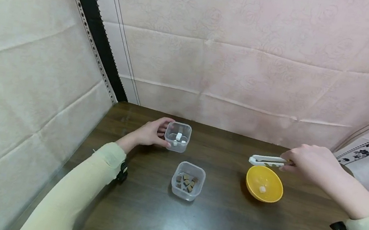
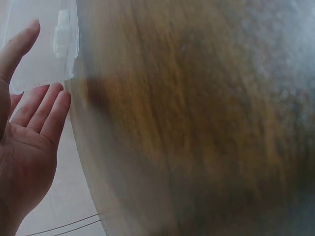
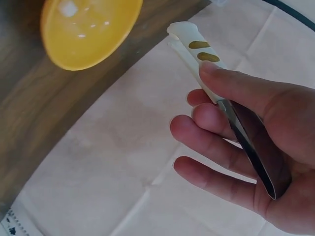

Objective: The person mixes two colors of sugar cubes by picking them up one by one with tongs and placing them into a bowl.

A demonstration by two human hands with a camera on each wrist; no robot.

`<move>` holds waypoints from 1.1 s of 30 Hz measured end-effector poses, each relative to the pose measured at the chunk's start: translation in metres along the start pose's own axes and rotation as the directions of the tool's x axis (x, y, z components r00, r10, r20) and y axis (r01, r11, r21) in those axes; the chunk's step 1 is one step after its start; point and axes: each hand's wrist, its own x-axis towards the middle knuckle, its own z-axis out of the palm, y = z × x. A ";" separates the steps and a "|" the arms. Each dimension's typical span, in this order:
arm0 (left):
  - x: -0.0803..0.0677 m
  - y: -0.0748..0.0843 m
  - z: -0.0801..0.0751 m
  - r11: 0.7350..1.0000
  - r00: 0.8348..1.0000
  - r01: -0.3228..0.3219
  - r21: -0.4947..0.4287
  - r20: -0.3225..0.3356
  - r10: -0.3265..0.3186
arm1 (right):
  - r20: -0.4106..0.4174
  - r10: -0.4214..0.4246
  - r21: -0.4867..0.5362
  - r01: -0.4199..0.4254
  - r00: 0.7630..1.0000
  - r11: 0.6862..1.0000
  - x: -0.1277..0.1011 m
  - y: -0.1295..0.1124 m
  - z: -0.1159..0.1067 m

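Observation:
My left hand (image 1: pixel 149 131) holds a small clear plastic container (image 1: pixel 187 132) by its side, thumb in front and fingers behind. Inside it are a few white cubes (image 1: pixel 179 136). In the left wrist view only a corner of this container (image 2: pixel 44 64) shows beside the thumb. My right hand (image 1: pixel 312 163) grips a pair of small tongs (image 1: pixel 268 159) just behind a yellow bowl (image 1: pixel 251 184). One white cube (image 1: pixel 262 189) lies in the bowl. The right wrist view shows the tongs' pale tips (image 3: pixel 189 37) with nothing visible between them; their metal handle lies along the palm.
A second clear container (image 1: pixel 201 184) with several brown cubes (image 1: pixel 185 180) stands on the dark wooden table (image 1: pixel 153 222), between the held container and the bowl. Pale patterned cloth (image 1: pixel 230 78) hangs behind the table's back edge and at the left.

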 end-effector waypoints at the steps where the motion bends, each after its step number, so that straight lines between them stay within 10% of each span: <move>1: -0.002 0.006 0.000 1.000 1.000 0.000 0.002 0.003 0.000 | 0.004 0.002 0.005 -0.002 1.000 1.000 -0.002 0.001 0.002; 6: -0.009 0.026 -0.001 1.000 1.000 0.006 -0.005 0.019 -0.005 | 0.034 0.007 0.037 -0.008 0.999 0.999 -0.011 0.004 0.010; 14: 0.003 -0.003 0.000 1.000 1.000 0.002 -0.006 0.002 -0.002 | 0.050 0.003 0.056 -0.006 0.999 0.998 -0.014 0.005 0.027; 33: 0.002 -0.006 0.000 0.999 1.000 0.001 0.049 -0.017 0.000 | 0.139 -0.005 0.081 -0.006 0.990 0.997 -0.004 0.001 0.053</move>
